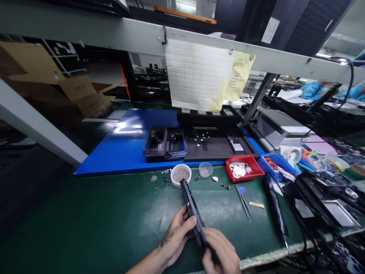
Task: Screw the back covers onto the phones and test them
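Note:
A dark phone (191, 201) is tilted nearly edge-on above the green mat, its far end overlapping the rim of a white tub of tiny screws (181, 174). My left hand (177, 236) is closed round its left side, thumb along the near face. At the lower right edge, my right hand (222, 249) grips the near end with bent fingers; its thumb is partly hidden. Beside the tub stand a small clear cup (205, 170) and several loose small parts. To the right lie tweezers (243, 203) and a blue pick (242, 190).
A red bin (244, 168) and a blue bin (276, 166) stand right of the cups. An electric screwdriver (276, 209) with its cable lies farther right. Behind, stacked phones (176, 142) and a black tray (211, 146) rest on a blue board (111, 152). Label sheets (199, 74) hang above.

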`<action>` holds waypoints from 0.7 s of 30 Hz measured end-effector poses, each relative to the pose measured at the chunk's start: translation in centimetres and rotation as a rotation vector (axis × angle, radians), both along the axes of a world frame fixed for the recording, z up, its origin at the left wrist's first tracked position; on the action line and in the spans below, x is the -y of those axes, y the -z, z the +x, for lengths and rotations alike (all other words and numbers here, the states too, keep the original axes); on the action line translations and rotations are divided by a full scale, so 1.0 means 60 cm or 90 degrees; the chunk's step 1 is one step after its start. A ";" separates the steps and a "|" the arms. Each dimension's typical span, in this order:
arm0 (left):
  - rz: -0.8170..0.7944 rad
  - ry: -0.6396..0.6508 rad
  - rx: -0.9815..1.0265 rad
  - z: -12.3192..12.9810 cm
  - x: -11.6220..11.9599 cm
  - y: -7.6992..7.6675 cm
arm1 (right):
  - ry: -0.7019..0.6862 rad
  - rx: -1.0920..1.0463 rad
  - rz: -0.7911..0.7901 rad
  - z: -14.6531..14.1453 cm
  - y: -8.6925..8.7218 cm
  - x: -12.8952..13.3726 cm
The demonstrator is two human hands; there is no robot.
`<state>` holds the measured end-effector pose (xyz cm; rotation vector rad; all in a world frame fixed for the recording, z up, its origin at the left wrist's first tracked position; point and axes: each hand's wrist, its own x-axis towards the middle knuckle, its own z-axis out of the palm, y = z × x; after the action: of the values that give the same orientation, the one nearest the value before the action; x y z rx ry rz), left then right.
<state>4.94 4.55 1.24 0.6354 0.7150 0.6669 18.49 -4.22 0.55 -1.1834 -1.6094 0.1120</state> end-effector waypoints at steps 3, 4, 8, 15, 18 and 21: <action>-0.024 0.022 0.039 -0.008 0.000 0.016 | -0.107 -0.012 -0.067 0.028 -0.006 0.009; -0.037 0.043 0.064 -0.013 -0.001 0.021 | -0.120 -0.035 -0.105 0.041 -0.008 0.010; -0.062 0.175 0.160 -0.029 -0.013 0.027 | 0.026 -0.224 -0.291 0.084 -0.013 -0.017; 0.168 0.335 0.089 -0.023 -0.027 0.027 | -0.076 -0.358 -0.430 0.076 -0.023 -0.083; 0.218 0.328 0.042 -0.018 -0.022 0.040 | -0.056 -0.373 -0.465 0.068 -0.028 -0.090; 0.218 0.328 0.019 -0.018 -0.019 0.045 | -0.019 -0.393 -0.488 0.065 -0.032 -0.095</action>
<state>3.85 5.67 -1.44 1.0768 0.3819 0.3168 22.41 1.48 2.50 -1.4879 -1.0345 1.0822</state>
